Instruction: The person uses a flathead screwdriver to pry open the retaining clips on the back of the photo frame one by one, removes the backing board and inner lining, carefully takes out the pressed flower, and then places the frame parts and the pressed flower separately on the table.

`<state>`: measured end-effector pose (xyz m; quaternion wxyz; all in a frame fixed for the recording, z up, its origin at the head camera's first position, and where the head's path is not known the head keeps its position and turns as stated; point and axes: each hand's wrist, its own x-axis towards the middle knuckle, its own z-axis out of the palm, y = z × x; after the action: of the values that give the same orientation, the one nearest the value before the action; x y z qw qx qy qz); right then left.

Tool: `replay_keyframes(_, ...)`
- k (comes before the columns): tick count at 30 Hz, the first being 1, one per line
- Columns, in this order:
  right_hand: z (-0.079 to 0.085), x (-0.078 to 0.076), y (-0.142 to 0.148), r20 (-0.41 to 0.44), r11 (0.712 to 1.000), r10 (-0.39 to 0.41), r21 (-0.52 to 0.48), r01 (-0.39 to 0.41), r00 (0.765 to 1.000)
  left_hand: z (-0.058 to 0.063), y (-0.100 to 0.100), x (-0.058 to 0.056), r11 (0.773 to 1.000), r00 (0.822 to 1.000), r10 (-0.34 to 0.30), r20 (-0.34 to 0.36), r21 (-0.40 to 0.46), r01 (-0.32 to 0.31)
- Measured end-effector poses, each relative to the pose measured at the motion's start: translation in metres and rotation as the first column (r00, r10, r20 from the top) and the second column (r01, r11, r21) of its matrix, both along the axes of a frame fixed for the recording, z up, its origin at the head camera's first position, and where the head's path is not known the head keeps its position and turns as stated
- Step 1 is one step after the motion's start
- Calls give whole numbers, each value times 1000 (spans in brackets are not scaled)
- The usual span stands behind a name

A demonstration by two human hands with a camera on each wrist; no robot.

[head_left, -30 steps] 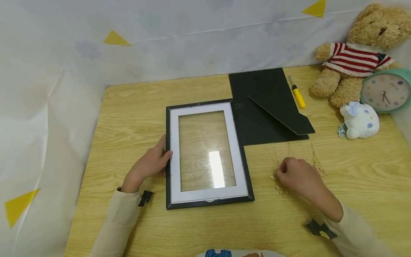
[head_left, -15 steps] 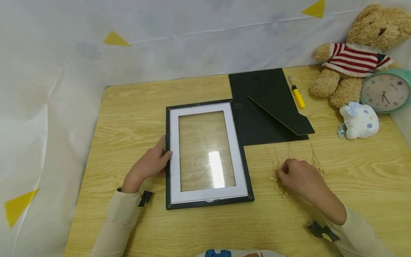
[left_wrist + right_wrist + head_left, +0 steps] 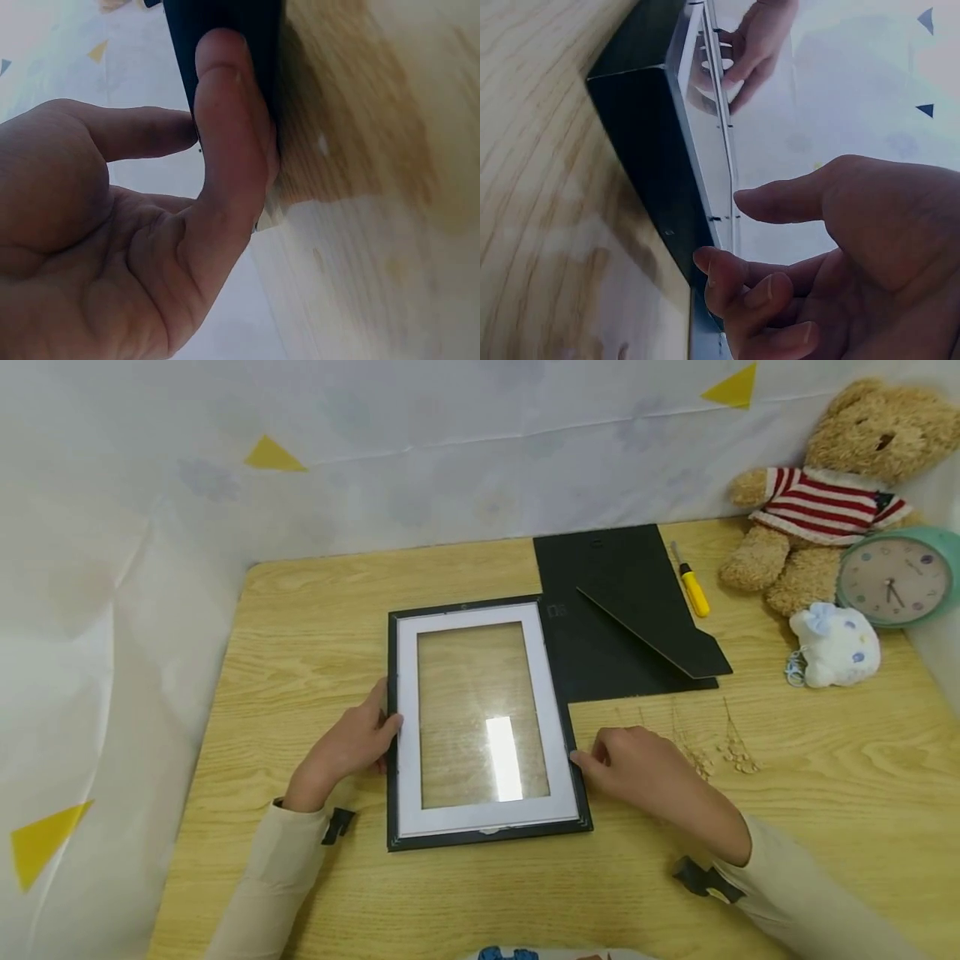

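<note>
A black picture frame (image 3: 480, 823) with a white mat and a clear pane lies on the wooden table. My left hand (image 3: 348, 743) grips its left side, thumb on top and fingers curled against the outer edge. At the right side is my right hand (image 3: 645, 768), its thumb tip at the rim. The right wrist view shows that thumb and the loosely bent fingers (image 3: 757, 292) apart, near the frame's side wall (image 3: 649, 150). Several dried flower sprigs (image 3: 737, 752) lie to the right; my right hand partly covers some of them.
Behind the frame, a black backing board (image 3: 600, 560) lies with its stand flap (image 3: 675, 643) raised. Next to it is a yellow screwdriver (image 3: 693, 592). A teddy bear (image 3: 821, 518), a teal clock (image 3: 896, 578) and a white plush head (image 3: 836, 645) stand at the far right.
My right hand has moved left from the dried flower sprigs to the frame's right edge. The left hand and the frame have stayed in place.
</note>
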<state>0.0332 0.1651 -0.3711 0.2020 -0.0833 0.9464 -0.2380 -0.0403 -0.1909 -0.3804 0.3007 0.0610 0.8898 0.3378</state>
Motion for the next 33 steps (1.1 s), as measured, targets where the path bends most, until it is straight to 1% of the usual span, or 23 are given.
replay_keyframes(3,-6,-5,-13,-7,999,22,31,-22,1000,1,2,1,1000,999,-2,-32,-22,1)
replay_keyframes(7,-14,-11,-25,-70,993,51,115,-42,996,-1,6,4,992,995,-21,-101,-126,8)
replay_keyframes(10,-17,-15,-32,-118,983,68,180,-46,991,-3,9,6,979,993,-22,-119,-204,-3)
replay_keyframes(14,-18,-20,-39,-164,969,89,241,-48,982,-3,11,10,972,993,-5,-119,-234,-24)
replay_keyframes(18,-16,-23,-42,-203,962,112,269,-55,973,-3,10,11,973,992,1,-124,-229,-29)
replay_keyframes(21,-15,-24,-44,-195,959,119,276,-62,974,-2,9,12,973,992,2,-128,-229,-31)
replay_keyframes(25,-13,-26,-46,-159,955,115,290,-65,981,2,12,15,968,984,-11,-181,-250,-36)
replay_keyframes(28,-11,-25,-44,-125,954,94,295,-53,988,6,17,20,961,969,-16,-246,-273,-53)
replay_keyframes(31,-11,-25,-44,-97,957,76,286,-45,992,9,21,26,954,951,5,-308,-282,-97)
replay_keyframes(33,-12,-25,-44,-98,961,74,274,-45,992,12,22,30,955,942,35,-335,-268,-131)
